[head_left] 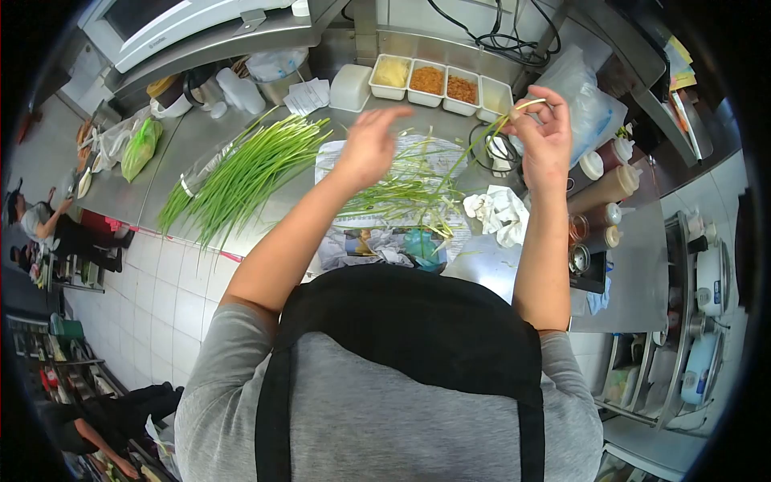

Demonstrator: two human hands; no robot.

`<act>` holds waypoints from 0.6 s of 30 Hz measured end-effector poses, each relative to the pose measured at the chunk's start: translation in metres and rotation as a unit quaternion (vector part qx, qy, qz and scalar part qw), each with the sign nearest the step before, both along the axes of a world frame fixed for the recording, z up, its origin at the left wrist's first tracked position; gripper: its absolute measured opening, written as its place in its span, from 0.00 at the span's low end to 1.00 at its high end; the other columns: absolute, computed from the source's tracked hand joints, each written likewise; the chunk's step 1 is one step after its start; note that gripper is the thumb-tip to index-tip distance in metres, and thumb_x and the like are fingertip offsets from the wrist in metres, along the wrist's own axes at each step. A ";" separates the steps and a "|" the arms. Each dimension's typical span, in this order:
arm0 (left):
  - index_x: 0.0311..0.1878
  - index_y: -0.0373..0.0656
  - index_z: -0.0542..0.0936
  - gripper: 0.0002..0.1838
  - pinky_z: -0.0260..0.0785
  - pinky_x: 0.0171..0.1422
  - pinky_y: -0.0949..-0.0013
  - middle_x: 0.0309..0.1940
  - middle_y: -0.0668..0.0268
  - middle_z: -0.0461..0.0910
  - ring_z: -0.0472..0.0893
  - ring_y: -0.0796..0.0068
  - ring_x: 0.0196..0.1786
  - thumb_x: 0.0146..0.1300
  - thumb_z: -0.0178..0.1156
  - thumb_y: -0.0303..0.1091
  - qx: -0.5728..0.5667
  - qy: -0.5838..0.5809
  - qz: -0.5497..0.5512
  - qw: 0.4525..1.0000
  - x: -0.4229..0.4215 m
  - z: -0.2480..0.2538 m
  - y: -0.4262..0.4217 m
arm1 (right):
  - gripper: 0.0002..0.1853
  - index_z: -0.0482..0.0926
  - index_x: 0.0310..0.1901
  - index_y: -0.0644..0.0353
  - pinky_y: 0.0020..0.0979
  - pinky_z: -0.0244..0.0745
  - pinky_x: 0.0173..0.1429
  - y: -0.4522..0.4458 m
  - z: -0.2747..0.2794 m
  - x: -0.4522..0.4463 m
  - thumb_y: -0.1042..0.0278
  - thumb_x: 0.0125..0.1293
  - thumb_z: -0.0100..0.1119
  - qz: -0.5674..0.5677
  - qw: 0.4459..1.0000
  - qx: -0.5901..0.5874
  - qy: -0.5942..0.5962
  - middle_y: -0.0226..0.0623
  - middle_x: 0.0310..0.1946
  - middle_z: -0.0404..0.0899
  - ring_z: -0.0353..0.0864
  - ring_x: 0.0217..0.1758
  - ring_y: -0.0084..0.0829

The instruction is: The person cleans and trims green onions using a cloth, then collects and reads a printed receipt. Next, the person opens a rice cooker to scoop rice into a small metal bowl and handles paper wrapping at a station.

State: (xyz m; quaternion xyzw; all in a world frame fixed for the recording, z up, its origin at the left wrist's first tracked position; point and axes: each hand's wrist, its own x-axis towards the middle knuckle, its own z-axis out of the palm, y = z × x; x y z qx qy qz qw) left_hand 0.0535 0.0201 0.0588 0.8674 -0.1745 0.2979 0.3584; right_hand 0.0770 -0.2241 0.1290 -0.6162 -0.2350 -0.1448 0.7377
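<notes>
My right hand [545,149] is raised at the right of the table, thumb and fingers pinched on a thin green chive stalk [451,170]. The stalk's pale end curves over the fingertips, and its green length slants down to the left. My left hand [369,147] hovers above loose chives, index finger stretched to the right, with nothing visible in it. Below it, loose chives [384,199] lie spread on paper [325,161]. A thick bunch of long chives [245,178] lies to the left, partly in a clear wrapper with a white band.
White tubs [426,81] with yellow and orange-brown contents line the back. Crumpled white paper [499,215] and several sauce bottles [612,185] stand to the right. A green bag [142,149] lies far left. Another person [60,225] stands beyond the left end of the table.
</notes>
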 end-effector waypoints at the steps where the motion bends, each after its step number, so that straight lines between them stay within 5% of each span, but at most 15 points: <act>1: 0.47 0.47 0.77 0.14 0.66 0.53 0.58 0.36 0.62 0.82 0.79 0.62 0.43 0.57 0.57 0.28 -0.056 -0.053 -0.066 0.995 0.002 0.011 -0.014 | 0.21 0.65 0.53 0.62 0.26 0.78 0.41 0.007 -0.002 -0.001 0.82 0.58 0.58 0.021 1.000 0.003 -0.002 0.34 0.35 0.73 0.77 0.36 0.22; 4: 0.47 0.43 0.77 0.10 0.68 0.50 0.67 0.33 0.66 0.82 0.78 0.74 0.40 0.63 0.56 0.30 -0.151 0.165 -0.189 0.956 -0.019 0.032 -0.049 | 0.22 0.66 0.52 0.62 0.23 0.77 0.40 0.032 -0.009 -0.008 0.83 0.56 0.60 0.071 0.997 0.022 0.008 0.31 0.33 0.72 0.76 0.35 0.19; 8: 0.45 0.35 0.77 0.10 0.67 0.44 0.78 0.32 0.67 0.80 0.76 0.85 0.33 0.66 0.53 0.31 -0.279 0.330 -0.224 0.873 -0.021 0.015 -0.048 | 0.23 0.69 0.51 0.61 0.20 0.73 0.40 0.023 -0.035 0.001 0.80 0.53 0.64 0.046 0.997 -0.039 0.054 0.31 0.35 0.72 0.75 0.36 0.20; 11: 0.44 0.36 0.77 0.11 0.67 0.40 0.78 0.28 0.70 0.78 0.75 0.84 0.32 0.68 0.51 0.33 -0.375 0.347 -0.246 0.824 -0.025 0.007 -0.040 | 0.25 0.72 0.49 0.61 0.24 0.72 0.44 0.005 -0.064 0.010 0.78 0.47 0.67 0.128 0.954 -0.245 0.117 0.29 0.34 0.75 0.76 0.38 0.25; 13: 0.44 0.37 0.77 0.11 0.66 0.37 0.79 0.25 0.73 0.74 0.73 0.85 0.29 0.69 0.49 0.34 -0.381 0.339 -0.242 0.825 -0.030 0.017 -0.034 | 0.16 0.77 0.41 0.61 0.25 0.70 0.45 0.010 -0.069 0.000 0.74 0.48 0.66 0.093 0.923 -0.374 -0.014 0.29 0.29 0.77 0.76 0.39 0.26; 14: 0.44 0.38 0.77 0.12 0.65 0.35 0.79 0.23 0.74 0.73 0.72 0.85 0.28 0.70 0.47 0.35 -0.385 0.333 -0.237 0.828 -0.033 0.025 -0.028 | 0.13 0.78 0.39 0.62 0.24 0.70 0.42 0.014 -0.071 -0.003 0.72 0.50 0.65 0.085 0.920 -0.381 0.022 0.29 0.27 0.77 0.76 0.37 0.25; 16: 0.44 0.40 0.77 0.13 0.62 0.32 0.80 0.21 0.77 0.67 0.68 0.87 0.25 0.71 0.44 0.36 -0.363 0.218 -0.259 0.868 -0.041 0.056 -0.008 | 0.08 0.78 0.33 0.62 0.23 0.68 0.33 0.018 -0.080 0.001 0.67 0.56 0.63 0.086 0.924 -0.342 0.146 0.28 0.21 0.75 0.74 0.28 0.19; 18: 0.45 0.40 0.77 0.13 0.58 0.31 0.82 0.20 0.78 0.64 0.63 0.89 0.24 0.71 0.45 0.34 -0.213 0.090 -0.166 0.959 -0.065 0.108 0.023 | 0.07 0.78 0.36 0.62 0.21 0.65 0.30 0.009 -0.088 0.002 0.68 0.61 0.58 0.063 0.934 -0.310 0.166 0.26 0.19 0.73 0.71 0.24 0.17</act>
